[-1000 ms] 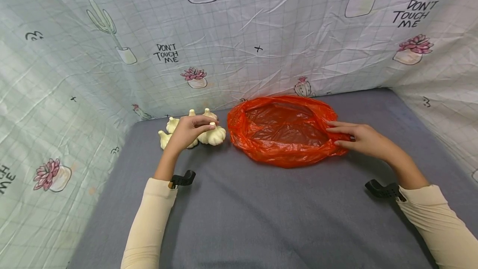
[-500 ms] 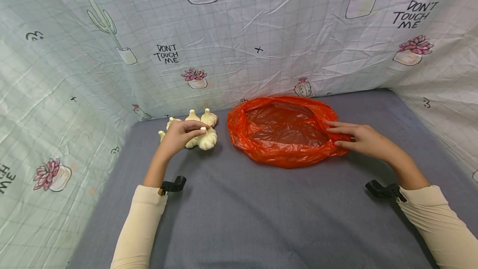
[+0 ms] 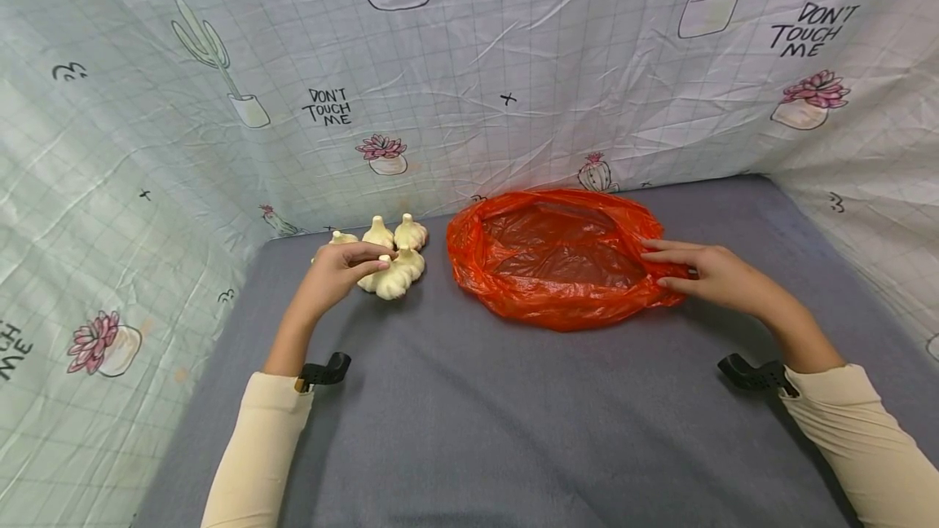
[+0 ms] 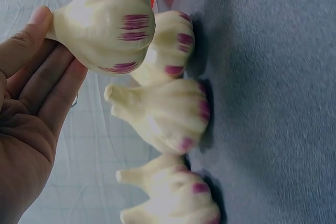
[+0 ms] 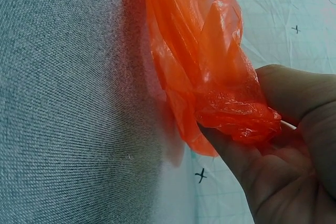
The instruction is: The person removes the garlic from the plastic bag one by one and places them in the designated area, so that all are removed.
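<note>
My left hand (image 3: pixel 333 275) pinches a garlic bulb (image 3: pixel 393 281) by its stem, between thumb and fingers. Pale cream with purple streaks, this bulb (image 4: pixel 107 24) appears raised above the others in the left wrist view. Several more garlic bulbs (image 3: pixel 409 233) stand grouped on the grey cloth around and behind that hand, which partly hides them. At the right side of a red plastic bag (image 3: pixel 546 312), my right hand (image 3: pixel 722 277) grips the gathered rim (image 5: pixel 239 116) between thumb and fingers. The bag's mouth faces up and is spread wide.
Grey cloth (image 3: pixel 477 414) covers the table in front of the bag. A white curtain (image 3: pixel 455 63) printed with potted plants rises behind the table and along both sides. Black camera mounts (image 3: pixel 326 369) sit at both wrists.
My left hand has moved left and slightly nearer to me, carrying the pinched garlic bulb away from the bag. The right hand and the bag have stayed in place.
</note>
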`<state>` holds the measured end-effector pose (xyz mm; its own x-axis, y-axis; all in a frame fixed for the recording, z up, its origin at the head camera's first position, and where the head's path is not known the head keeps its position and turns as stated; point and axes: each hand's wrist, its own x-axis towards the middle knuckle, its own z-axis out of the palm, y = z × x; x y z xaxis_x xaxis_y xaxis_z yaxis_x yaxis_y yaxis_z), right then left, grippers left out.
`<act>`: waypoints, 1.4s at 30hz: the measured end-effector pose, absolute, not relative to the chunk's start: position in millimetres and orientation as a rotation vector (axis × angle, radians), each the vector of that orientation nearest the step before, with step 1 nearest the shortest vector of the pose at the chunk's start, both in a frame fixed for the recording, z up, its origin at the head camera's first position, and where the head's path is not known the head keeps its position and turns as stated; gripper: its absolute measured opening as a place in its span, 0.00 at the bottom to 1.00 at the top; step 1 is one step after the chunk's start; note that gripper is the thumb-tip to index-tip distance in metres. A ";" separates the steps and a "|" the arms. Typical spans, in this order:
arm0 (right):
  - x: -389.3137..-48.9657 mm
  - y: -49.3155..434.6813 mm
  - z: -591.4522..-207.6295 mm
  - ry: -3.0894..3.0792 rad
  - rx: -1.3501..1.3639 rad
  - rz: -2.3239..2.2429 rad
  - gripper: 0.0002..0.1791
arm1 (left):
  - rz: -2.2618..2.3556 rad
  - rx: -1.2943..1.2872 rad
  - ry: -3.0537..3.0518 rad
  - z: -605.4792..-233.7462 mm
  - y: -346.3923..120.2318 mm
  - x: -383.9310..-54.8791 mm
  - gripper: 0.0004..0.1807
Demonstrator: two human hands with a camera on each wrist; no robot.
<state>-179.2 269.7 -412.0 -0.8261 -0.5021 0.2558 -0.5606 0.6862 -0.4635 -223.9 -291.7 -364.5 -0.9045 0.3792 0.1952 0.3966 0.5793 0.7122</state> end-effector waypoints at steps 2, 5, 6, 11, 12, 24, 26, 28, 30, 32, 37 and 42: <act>-178.7 269.7 -412.0 -2.787 0.878 0.827 0.22 | -1.241 -0.665 -2.780 -364.7 -294.8 -222.8 0.12; -178.3 269.7 -411.9 -2.789 0.876 0.836 0.22 | -1.221 -0.649 -2.788 -362.7 -297.4 -219.2 0.12; -178.0 269.6 -411.6 -2.789 0.875 0.839 0.22 | -1.212 -0.648 -2.788 -361.1 -297.4 -217.3 0.11; -177.0 269.5 -411.2 -2.784 0.878 0.838 0.22 | -1.149 -0.664 -2.785 -345.1 -291.3 -204.3 0.10; -176.9 269.6 -411.2 -2.783 0.878 0.836 0.22 | -1.140 -0.672 -2.784 -342.3 -290.0 -202.2 0.10; -177.9 268.3 -411.7 -2.777 0.905 0.809 0.22 | -1.084 -0.642 -2.801 -344.7 -303.2 -201.0 0.10; -178.7 268.1 -412.0 -2.778 0.912 0.806 0.22 | -1.083 -0.627 -2.805 -351.5 -310.7 -205.1 0.10; -179.2 267.8 -412.2 -2.778 0.918 0.805 0.22 | -1.090 -0.614 -2.806 -358.3 -319.0 -209.2 0.11; -179.5 267.6 -412.1 -2.780 0.918 0.804 0.22 | -1.095 -0.601 -2.809 -363.8 -326.6 -211.9 0.11; -179.7 267.4 -412.1 -2.781 0.918 0.797 0.22 | -1.100 -0.592 -2.808 -366.7 -332.6 -212.3 0.11; -180.3 266.8 -411.3 -2.789 0.916 0.797 0.22 | -1.136 -0.564 -2.802 -369.3 -344.3 -208.7 0.11; -179.7 266.4 -410.3 -2.807 0.907 0.807 0.22 | -1.128 -0.512 -2.811 -371.2 -352.7 -205.2 0.11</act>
<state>-179.7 266.4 -410.3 -0.8209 -0.5215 0.2328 -0.5655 0.6852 -0.4590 -205.2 -352.7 -371.2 -0.9422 0.2789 0.1857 0.3299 0.6755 0.6594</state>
